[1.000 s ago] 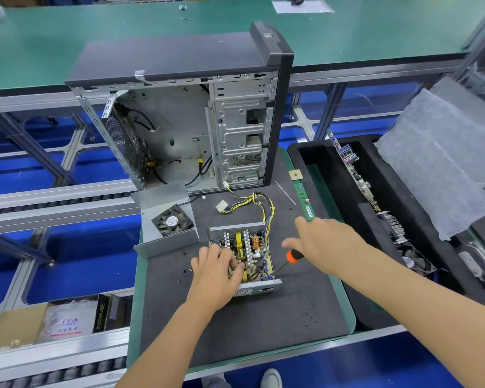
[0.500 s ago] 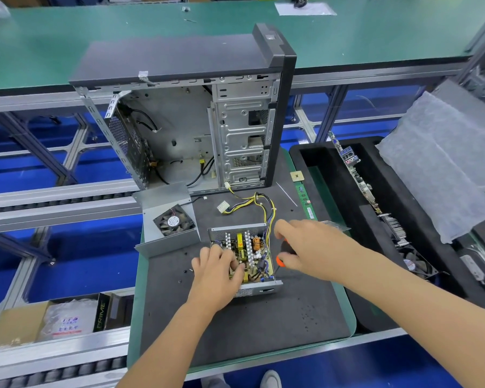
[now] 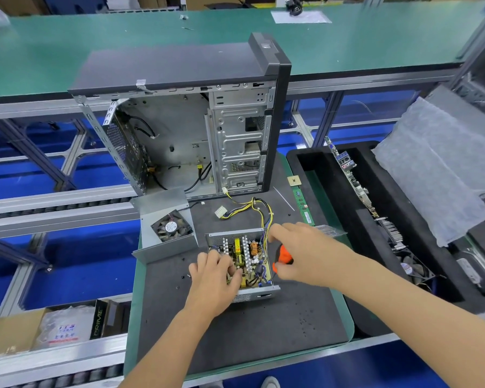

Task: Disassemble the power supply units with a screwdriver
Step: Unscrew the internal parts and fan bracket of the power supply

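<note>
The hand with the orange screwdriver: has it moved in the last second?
Yes. The right hand with the screwdriver has come in leftward toward the open power supply, closing the gap it had earlier.

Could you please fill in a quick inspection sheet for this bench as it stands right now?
Surface: dark foam mat on a green tray.
Job's things: open power supply unit; detached cover with fan; orange-handled screwdriver.
Clutter: loose screws, RAM stick.
Hands: left hand on the board; right hand grips the screwdriver.
Cables: yellow-black harness from the unit.
Surroundings: empty PC case, black foam bin.
</note>
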Demonstrator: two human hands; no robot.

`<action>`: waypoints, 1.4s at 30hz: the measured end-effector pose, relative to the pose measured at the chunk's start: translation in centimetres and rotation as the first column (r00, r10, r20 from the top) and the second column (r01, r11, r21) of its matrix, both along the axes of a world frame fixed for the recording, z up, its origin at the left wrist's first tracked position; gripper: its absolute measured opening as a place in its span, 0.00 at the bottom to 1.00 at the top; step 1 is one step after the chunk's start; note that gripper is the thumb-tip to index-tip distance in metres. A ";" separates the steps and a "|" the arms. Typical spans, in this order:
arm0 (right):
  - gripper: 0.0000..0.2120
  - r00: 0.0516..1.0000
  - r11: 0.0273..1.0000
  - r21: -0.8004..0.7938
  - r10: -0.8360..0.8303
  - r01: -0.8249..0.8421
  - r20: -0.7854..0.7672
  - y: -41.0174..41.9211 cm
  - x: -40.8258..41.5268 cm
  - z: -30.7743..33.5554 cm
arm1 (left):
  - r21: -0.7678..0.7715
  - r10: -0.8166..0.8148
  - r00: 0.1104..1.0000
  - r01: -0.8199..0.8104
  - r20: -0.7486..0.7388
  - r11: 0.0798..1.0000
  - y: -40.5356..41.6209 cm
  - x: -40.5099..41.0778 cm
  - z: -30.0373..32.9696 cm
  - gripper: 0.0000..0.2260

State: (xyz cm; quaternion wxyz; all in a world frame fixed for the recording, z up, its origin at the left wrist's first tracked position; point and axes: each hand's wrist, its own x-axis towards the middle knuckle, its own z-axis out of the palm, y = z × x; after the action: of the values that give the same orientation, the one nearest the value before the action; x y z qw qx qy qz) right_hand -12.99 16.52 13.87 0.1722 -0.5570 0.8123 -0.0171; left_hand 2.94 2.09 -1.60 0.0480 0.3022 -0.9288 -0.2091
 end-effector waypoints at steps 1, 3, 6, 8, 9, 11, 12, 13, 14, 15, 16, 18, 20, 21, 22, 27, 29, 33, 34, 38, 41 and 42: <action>0.21 0.999 1.000 0.015 -0.022 0.022 0.030 0.1 0.2 -0.1 | 0.001 -0.001 1.000 0.001 -0.004 1.000 0.0 0.0 0.0 0.10; 0.30 0.990 0.997 0.052 -0.050 0.057 -0.134 0.2 0.4 -0.3 | -0.003 -0.001 1.000 0.001 -0.013 1.000 0.1 0.0 0.0 0.10; 0.30 0.920 0.997 0.063 -0.025 0.054 -0.391 -0.3 1.1 0.0 | -0.009 0.003 1.000 -0.003 -0.010 1.000 0.1 0.0 0.0 0.11; 0.23 0.958 0.995 0.070 -0.043 0.065 -0.284 -0.4 0.7 0.1 | -0.001 0.006 1.000 -0.006 -0.014 1.000 0.1 0.0 0.0 0.11; 0.19 0.978 0.995 0.075 -0.055 0.072 -0.201 -0.3 0.5 0.1 | 0.002 0.006 1.000 -0.006 -0.010 1.000 0.1 0.0 0.1 0.11; 0.17 0.992 0.998 0.038 -0.053 0.057 -0.114 -0.1 0.5 0.2 | 0.005 0.003 1.000 -0.003 -0.002 1.000 0.1 0.0 0.1 0.11; 0.17 0.988 0.998 0.021 -0.056 0.059 -0.144 0.0 0.5 0.2 | 0.005 0.001 1.000 -0.001 -0.002 1.000 0.1 0.0 0.1 0.11; 0.19 0.973 0.997 0.015 -0.069 0.075 -0.220 0.1 0.5 0.2 | 0.004 -0.002 1.000 0.002 0.000 1.000 0.0 0.0 0.1 0.11; 0.22 0.950 0.996 0.037 -0.071 0.086 -0.305 0.1 0.6 0.2 | 0.002 -0.005 1.000 0.005 0.007 1.000 0.0 0.0 0.1 0.11; 0.25 0.930 0.995 0.084 -0.012 0.046 -0.367 0.1 0.5 0.1 | 0.000 -0.008 1.000 0.008 0.014 1.000 0.0 0.0 0.1 0.11; 0.23 0.925 0.991 0.131 0.047 0.003 -0.376 0.1 0.5 0.1 | -0.001 -0.008 1.000 0.008 0.018 1.000 0.0 0.0 0.1 0.11; 0.14 0.964 0.994 0.105 0.037 -0.009 -0.262 0.1 0.4 0.0 | 0.000 -0.002 1.000 0.002 0.014 1.000 0.1 0.0 0.1 0.11; 0.19 0.992 0.997 0.054 -0.049 0.055 -0.114 0.2 0.4 -0.1 | -0.001 0.002 1.000 -0.002 0.002 1.000 0.1 0.0 0.0 0.11; 0.21 0.992 0.995 0.057 -0.082 0.088 -0.101 0.3 0.3 -0.1 | -0.003 0.003 1.000 -0.003 -0.001 1.000 0.1 0.0 -0.1 0.11; 0.21 0.987 0.992 0.080 -0.091 0.102 -0.136 0.4 0.4 -0.1 | -0.006 0.003 1.000 -0.003 -0.002 1.000 0.1 0.0 -0.1 0.11; 0.10 0.977 0.997 0.021 -0.074 0.080 -0.198 0.3 0.0 -0.5 | -0.017 0.005 1.000 -0.006 -0.015 1.000 0.0 0.0 -0.3 0.11; 0.10 0.997 0.997 -0.043 -0.071 0.069 -0.043 0.2 -0.2 -0.7 | -0.022 0.005 1.000 -0.005 -0.011 1.000 0.0 0.0 -0.4 0.11; 0.12 0.991 0.994 -0.054 -0.089 0.095 0.104 0.3 -0.6 -0.8 | -0.017 0.008 1.000 -0.009 -0.030 1.000 0.0 0.1 -0.5 0.11; 0.13 0.988 0.992 -0.061 -0.098 0.106 0.119 0.3 -0.6 -0.9 | -0.017 0.008 1.000 -0.008 -0.029 1.000 0.0 0.1 -0.4 0.11; 0.18 0.966 0.992 0.109 -0.031 0.061 -0.256 0.3 -0.2 -0.1 | -0.012 0.007 1.000 -0.008 -0.019 1.000 0.1 0.0 -0.2 0.11; 0.19 0.957 0.990 0.138 0.073 -0.035 -0.281 0.3 0.0 0.3 | -0.011 0.009 1.000 -0.009 -0.021 1.000 0.1 0.0 -0.1 0.11; 0.17 0.981 0.996 0.092 0.037 -0.020 -0.192 0.3 -0.1 0.2 | -0.009 0.010 1.000 -0.010 -0.024 1.000 0.1 0.0 -0.2 0.11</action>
State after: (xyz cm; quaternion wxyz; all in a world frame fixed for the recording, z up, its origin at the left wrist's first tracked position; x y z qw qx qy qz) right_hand -13.10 16.79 14.10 0.1173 -0.5593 0.8171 0.0759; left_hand 2.95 2.14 -1.78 0.0617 0.3042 -0.9275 -0.2082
